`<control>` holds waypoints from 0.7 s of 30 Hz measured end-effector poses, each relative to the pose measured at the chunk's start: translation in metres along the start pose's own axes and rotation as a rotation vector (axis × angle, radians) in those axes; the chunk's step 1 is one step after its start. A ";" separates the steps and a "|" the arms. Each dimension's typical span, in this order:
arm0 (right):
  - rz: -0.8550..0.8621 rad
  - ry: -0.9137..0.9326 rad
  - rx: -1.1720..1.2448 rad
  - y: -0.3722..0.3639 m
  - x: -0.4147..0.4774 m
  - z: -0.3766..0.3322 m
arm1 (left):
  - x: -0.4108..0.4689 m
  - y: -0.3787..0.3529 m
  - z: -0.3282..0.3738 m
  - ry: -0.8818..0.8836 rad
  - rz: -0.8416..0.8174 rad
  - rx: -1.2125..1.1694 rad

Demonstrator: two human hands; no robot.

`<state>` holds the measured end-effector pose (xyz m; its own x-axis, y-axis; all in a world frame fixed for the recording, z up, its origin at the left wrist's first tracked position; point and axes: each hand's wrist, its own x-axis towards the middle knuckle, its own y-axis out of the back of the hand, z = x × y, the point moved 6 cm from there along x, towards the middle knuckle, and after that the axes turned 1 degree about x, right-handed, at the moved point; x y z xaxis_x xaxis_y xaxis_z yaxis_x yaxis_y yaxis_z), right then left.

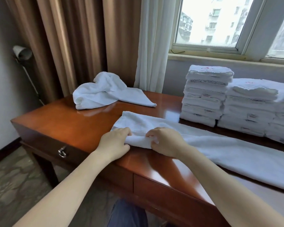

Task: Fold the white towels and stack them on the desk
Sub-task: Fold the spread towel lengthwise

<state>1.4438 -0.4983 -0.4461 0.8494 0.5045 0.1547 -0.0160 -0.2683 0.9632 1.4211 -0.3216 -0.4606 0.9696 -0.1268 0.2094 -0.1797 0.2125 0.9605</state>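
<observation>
Head view: both hands are on the left end of the long white terry towel (220,154). It lies flat as a narrow strip along the front of the glossy reddish-brown wooden desk (64,122) and runs off to the right.

Left hand (115,142): fingers curled over the near corner, gripping the cloth. Right hand (165,142): just beside it, fingers bent, pinching the same doubled edge.

Two hands close together on one short end reads as the grip for carrying that end across to the far end, halving the strip. The strip looks already folded lengthwise, but that's my judgement only.

Crumpled white towel (105,92) sits at the desk's back-left corner, well apart from the strip and not yet folded.

Stacks of folded white towels (206,99) stand at back right under the window (220,22), touching each other. They're kept back from the strip, so the fold has room.

Task looks mostly done: tall stacks, one towel in hand, one waiting.

Risk: edges may drift out of line on the slick desk top as the end is carried over.
</observation>
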 end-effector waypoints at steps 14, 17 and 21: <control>0.429 -0.050 0.220 0.058 0.033 0.016 | 0.056 0.062 -0.037 0.153 0.215 -0.523; 0.352 -0.101 0.186 0.043 0.049 0.026 | 0.074 0.061 -0.045 0.227 0.217 -0.276; 0.189 -0.166 0.114 0.009 0.061 0.038 | 0.087 0.044 -0.056 0.314 0.199 -0.213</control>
<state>1.5153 -0.5016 -0.4363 0.9121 0.2978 0.2819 -0.1307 -0.4406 0.8881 1.5067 -0.2688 -0.4103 0.9289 0.2313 0.2893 -0.3621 0.4027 0.8407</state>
